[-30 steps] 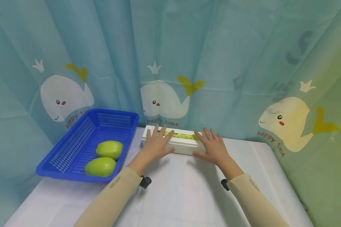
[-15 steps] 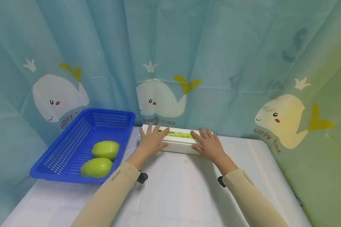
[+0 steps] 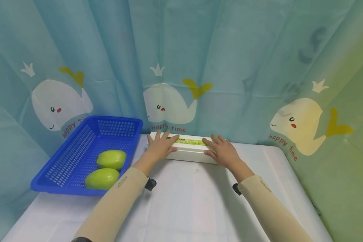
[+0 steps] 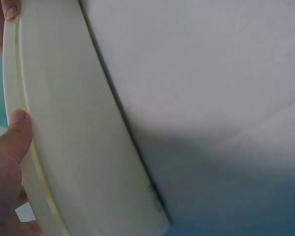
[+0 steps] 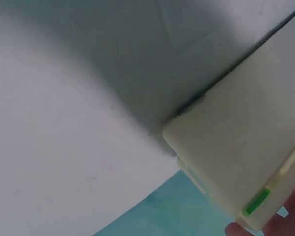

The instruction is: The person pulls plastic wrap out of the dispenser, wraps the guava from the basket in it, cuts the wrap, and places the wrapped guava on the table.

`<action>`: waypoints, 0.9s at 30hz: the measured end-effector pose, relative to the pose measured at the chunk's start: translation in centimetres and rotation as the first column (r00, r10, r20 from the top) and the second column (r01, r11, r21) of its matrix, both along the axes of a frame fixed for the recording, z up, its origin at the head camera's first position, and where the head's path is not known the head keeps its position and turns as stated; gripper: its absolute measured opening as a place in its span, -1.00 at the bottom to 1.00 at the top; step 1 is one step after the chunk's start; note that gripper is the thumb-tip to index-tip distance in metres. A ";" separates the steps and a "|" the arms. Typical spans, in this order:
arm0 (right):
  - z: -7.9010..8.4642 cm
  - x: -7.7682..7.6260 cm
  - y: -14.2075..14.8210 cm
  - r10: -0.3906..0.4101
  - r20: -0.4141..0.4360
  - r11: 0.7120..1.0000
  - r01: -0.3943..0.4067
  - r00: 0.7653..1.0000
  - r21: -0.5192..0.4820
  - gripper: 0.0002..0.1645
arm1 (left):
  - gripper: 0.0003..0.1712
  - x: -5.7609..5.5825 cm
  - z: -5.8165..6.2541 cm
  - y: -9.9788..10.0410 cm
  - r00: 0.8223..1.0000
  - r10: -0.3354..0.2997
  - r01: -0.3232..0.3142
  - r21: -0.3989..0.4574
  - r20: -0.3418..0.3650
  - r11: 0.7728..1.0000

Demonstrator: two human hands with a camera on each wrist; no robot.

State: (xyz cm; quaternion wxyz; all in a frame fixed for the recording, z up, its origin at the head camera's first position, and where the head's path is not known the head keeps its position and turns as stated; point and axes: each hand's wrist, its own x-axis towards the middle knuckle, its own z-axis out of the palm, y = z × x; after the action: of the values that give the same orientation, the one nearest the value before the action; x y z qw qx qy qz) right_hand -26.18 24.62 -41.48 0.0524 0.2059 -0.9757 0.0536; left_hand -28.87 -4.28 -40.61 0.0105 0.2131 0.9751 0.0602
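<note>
A long white box (image 3: 189,156) is set just below the centre of the head frame, laid lengthwise from side to side near the back edge of the white tabletop (image 3: 181,205), with its yellow-green label (image 3: 188,141) turned upward. It is touched by both hands: the left hand (image 3: 159,147) is laid on the left part, the right hand (image 3: 224,153) on the right, presumably so that pressure is shared evenly and the box is kept from twisting. In each grip the fingers are spread across the top, while the thumb is placed at the upper front edge. In the left wrist view, the left thumb (image 4: 20,129) is rested by a pale yellow strip (image 4: 41,172) that is run along the box, perhaps so that the rim can be felt from the front. In the right wrist view, a green piece (image 5: 257,202) is set in a similar strip, low on the right of the frame. Because the rear of the box is poorly shown, it cannot be told whether any fingertips are hooked over it. At the left of the head frame, two green fruits (image 3: 111,159) are held in a blue basket (image 3: 110,143), near its right wall; by the raised sides they are probably stopped from rolling away
</note>
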 end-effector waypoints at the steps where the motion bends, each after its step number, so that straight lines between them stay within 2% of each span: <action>1: 0.1 0.0 0.0 0.003 0.003 1.000 -0.003 1.000 -0.002 -0.31 | -0.32 0.0 0.1 0.0 1.000 -0.004 0.004 -0.005 0.003 1.000; 11: 0.5 -0.2 0.2 0.025 -0.024 0.999 -0.026 0.999 -0.037 -0.34 | -0.36 -0.6 0.4 -0.3 1.000 -0.010 0.010 0.010 0.019 1.000; 19: 1.1 -0.5 0.0 -0.001 -0.021 1.000 0.001 1.000 -0.031 -0.36 | -0.40 -1.0 1.1 -0.3 1.000 -0.009 0.008 0.026 0.026 1.000; 23: 1.3 -0.4 -0.2 -0.009 -0.049 0.999 0.007 0.999 -0.034 -0.39 | -0.40 -1.0 1.6 -0.3 1.000 -0.010 0.009 0.025 0.027 1.000; 27: 1.4 0.0 -0.3 -0.017 -0.126 0.999 0.013 0.992 -0.038 -0.41 | -0.39 -1.0 2.0 -0.2 1.000 -0.016 0.016 0.032 -0.002 0.999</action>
State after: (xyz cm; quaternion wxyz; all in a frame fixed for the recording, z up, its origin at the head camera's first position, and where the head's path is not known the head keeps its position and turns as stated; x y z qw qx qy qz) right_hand -26.17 24.30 -40.10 0.1183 0.2005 -0.9708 0.0582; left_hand -29.90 -4.52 -38.63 0.0068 0.2211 0.9723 0.0758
